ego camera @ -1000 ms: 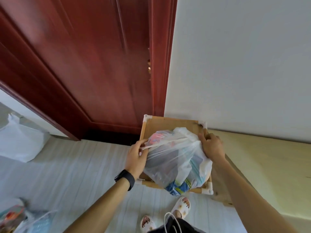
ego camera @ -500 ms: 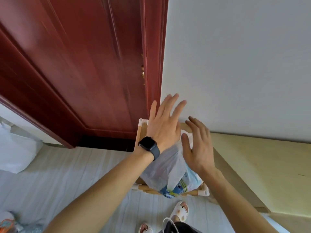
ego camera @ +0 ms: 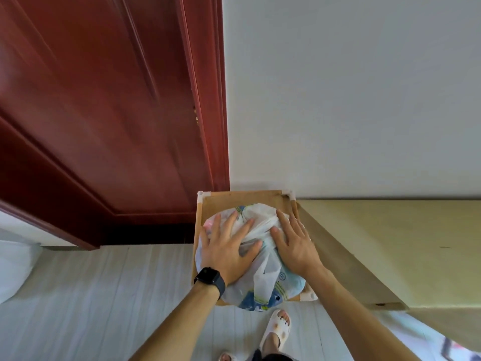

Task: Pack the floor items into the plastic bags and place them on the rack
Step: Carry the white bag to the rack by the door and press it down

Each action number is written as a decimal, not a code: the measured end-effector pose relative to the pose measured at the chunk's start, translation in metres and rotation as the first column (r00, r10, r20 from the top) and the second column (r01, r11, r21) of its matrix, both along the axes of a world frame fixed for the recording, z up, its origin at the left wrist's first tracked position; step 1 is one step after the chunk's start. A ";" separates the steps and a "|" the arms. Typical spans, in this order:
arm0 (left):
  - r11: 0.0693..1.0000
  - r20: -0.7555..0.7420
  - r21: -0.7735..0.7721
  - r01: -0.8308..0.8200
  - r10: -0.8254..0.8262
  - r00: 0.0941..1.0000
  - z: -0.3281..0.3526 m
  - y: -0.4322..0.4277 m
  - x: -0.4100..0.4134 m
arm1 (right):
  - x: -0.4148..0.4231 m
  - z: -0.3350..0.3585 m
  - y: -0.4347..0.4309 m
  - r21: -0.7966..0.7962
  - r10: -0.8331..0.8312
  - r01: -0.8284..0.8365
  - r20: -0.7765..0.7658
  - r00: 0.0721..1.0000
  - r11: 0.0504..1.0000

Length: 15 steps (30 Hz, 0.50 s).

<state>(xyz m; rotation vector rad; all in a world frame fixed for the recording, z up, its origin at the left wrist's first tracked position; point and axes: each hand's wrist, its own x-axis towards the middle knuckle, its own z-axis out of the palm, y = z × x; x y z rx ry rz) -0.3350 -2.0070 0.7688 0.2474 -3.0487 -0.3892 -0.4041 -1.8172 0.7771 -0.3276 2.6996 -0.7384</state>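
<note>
Left hand point(ego camera: 229, 252) and right hand point(ego camera: 294, 247) had come down from above onto the plastic bag point(ego camera: 263, 282) on the rack point(ego camera: 244, 199)
Both hands lay flat with fingers straight and spread, pressing the bag's top, the left wearing a dark watch point(ego camera: 209, 278). The filled bag sat on the rack's wooden top shelf, its near side bulging over the front rail. The rack stood on the pale floor point(ego camera: 104, 295) against the white wall point(ego camera: 351, 87), just beside the red door point(ego camera: 104, 113), with a white slipper point(ego camera: 277, 328) near its front
</note>
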 end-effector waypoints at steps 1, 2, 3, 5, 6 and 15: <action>1.000 -0.007 0.001 -0.006 0.006 1.000 -0.001 0.000 -0.004 | 0.000 0.002 -0.001 0.012 -0.038 0.038 -0.028 0.999 0.999; 1.000 -0.015 0.003 -0.010 0.010 1.000 -0.002 -0.001 -0.006 | 0.003 0.003 -0.002 0.002 -0.080 0.080 -0.074 0.994 0.997; 1.000 -0.017 0.006 -0.007 0.007 1.000 -0.003 -0.001 -0.008 | 0.008 0.003 -0.003 -0.036 -0.109 0.105 -0.130 0.986 0.994; 1.000 -0.043 0.002 -0.001 0.001 0.999 -0.006 0.001 -0.012 | 0.019 -0.002 -0.006 -0.135 -0.087 0.061 -0.199 0.976 0.989; 1.000 -0.053 0.007 -0.003 0.003 0.999 -0.007 0.001 -0.014 | 0.023 -0.007 -0.007 -0.165 -0.070 0.037 -0.200 0.977 0.986; 1.000 0.087 -0.030 0.006 -0.004 0.996 0.002 -0.006 -0.020 | 0.013 -0.008 -0.006 -0.162 -0.086 0.081 -0.024 0.996 0.983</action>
